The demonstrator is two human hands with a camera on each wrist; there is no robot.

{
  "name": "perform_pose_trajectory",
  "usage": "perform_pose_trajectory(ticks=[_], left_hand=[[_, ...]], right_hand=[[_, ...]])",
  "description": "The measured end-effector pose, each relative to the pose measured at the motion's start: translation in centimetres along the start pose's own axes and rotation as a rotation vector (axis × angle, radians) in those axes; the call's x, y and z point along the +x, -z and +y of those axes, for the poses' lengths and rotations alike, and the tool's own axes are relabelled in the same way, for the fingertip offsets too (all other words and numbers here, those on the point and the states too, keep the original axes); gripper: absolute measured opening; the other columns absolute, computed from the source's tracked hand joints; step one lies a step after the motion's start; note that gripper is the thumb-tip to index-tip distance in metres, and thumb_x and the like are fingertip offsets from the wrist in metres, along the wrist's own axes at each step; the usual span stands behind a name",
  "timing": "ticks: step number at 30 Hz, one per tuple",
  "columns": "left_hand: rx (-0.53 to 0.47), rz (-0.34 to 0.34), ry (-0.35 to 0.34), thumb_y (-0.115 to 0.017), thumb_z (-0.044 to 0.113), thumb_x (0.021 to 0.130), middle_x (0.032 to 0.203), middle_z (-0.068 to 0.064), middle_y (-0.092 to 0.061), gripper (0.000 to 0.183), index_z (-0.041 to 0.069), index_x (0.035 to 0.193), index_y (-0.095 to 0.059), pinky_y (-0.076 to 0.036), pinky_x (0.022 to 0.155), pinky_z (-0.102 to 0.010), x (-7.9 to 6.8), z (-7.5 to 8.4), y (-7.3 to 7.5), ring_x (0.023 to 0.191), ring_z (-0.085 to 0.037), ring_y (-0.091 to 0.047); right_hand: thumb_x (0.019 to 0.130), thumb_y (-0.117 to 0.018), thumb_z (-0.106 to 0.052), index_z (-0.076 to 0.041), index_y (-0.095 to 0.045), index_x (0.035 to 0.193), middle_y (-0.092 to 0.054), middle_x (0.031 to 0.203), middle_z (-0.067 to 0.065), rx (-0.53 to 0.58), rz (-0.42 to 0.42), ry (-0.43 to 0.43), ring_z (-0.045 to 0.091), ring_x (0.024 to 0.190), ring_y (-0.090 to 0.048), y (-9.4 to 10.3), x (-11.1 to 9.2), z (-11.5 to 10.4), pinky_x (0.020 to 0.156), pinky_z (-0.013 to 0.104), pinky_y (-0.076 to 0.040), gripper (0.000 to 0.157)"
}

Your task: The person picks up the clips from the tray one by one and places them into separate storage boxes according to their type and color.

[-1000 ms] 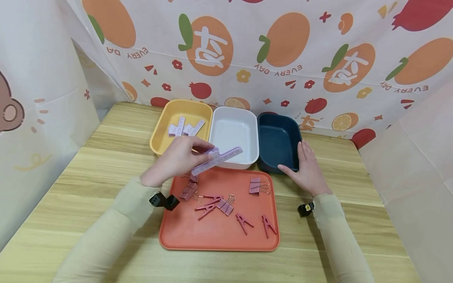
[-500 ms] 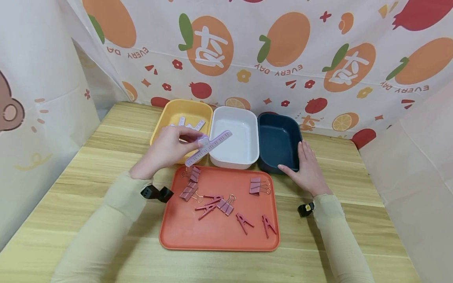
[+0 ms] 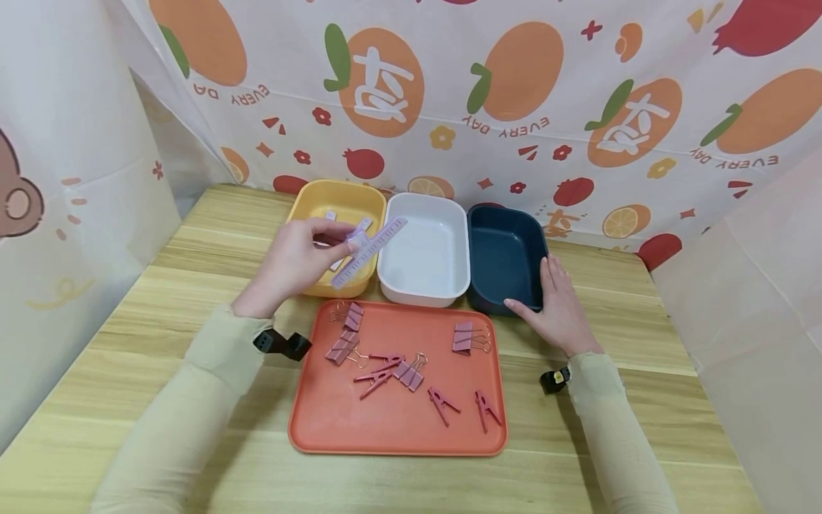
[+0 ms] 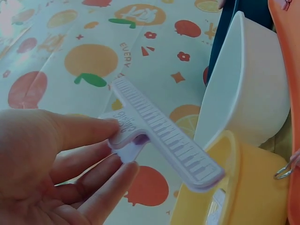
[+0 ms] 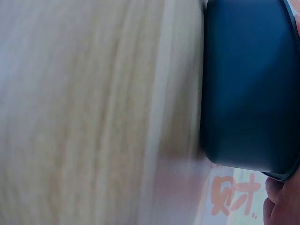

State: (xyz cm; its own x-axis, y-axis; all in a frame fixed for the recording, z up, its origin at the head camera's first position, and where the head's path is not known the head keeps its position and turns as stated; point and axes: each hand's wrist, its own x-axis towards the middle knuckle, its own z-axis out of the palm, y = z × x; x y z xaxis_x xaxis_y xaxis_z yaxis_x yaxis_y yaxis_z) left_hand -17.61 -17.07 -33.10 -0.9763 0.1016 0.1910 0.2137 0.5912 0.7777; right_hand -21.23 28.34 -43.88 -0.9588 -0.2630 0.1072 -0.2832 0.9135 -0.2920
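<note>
In the head view my left hand (image 3: 292, 257) pinches a long lilac bag clip (image 3: 379, 246) over the yellow box (image 3: 347, 288). The left wrist view shows thumb and fingers on the clip's embossed grip tabs, its ridged bar (image 4: 168, 140) tilted toward the yellow box. Other lilac clips (image 3: 364, 224) lie inside that box, partly hidden behind the hand. My right hand (image 3: 565, 307) rests at the near right corner of the dark blue box (image 3: 504, 250), thumb on its rim and fingers fairly straight along the side. In the right wrist view only part of this hand (image 5: 285, 201) shows.
A white box (image 3: 427, 243) stands between the yellow and blue ones. In front, an orange tray (image 3: 359, 437) bears several mauve binder clips (image 3: 464, 339) and red clothespins (image 3: 443, 405). A fruit-print cloth (image 3: 449, 93) hangs behind the boxes.
My left hand has moved up and to the left with the bag clip, from above the tray's back edge to over the yellow box. My right hand has stayed put.
</note>
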Motion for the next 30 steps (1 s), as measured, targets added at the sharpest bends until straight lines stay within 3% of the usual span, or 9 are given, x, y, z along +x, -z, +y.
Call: perform_pose_trajectory(ticks=[8,19,30], left_hand=[[-0.024,0.061,0.082,-0.075,0.015,0.095,0.113,-0.013,-0.072,0.03,0.004,0.123,-0.073,-0.052,0.066,-0.019,0.6,-0.6,0.1,0.099,-0.026,-0.067],[-0.012,0.132,0.126,-0.072,0.019,0.097,0.116,-0.014,-0.071,0.034,0.005,0.128,-0.071,-0.051,0.087,-0.041,1.6,-1.8,0.5,0.105,-0.028,-0.064],[-0.01,0.15,0.19,-0.07,0.017,0.097,0.115,-0.018,-0.07,0.033,0.0,0.126,-0.07,-0.051,0.09,-0.043,2.5,-3.5,0.3,0.104,-0.03,-0.064]], right_hand=[[0.089,-0.056,-0.075,-0.001,-0.004,0.162,0.002,0.169,0.013,-0.002,-0.002,-0.004,0.028,0.154,0.004,0.0,0.0,0.1,0.122,0.051,-0.005,0.116],[0.089,-0.056,-0.075,-0.001,-0.005,0.162,0.002,0.169,0.014,-0.002,-0.003,0.0,0.027,0.154,0.005,0.0,0.1,0.1,0.122,0.05,-0.005,0.116],[0.09,-0.055,-0.074,0.001,-0.006,0.161,0.0,0.169,0.016,-0.012,0.004,0.008,0.029,0.154,0.003,0.1,0.0,0.0,0.122,0.049,-0.005,0.115]])
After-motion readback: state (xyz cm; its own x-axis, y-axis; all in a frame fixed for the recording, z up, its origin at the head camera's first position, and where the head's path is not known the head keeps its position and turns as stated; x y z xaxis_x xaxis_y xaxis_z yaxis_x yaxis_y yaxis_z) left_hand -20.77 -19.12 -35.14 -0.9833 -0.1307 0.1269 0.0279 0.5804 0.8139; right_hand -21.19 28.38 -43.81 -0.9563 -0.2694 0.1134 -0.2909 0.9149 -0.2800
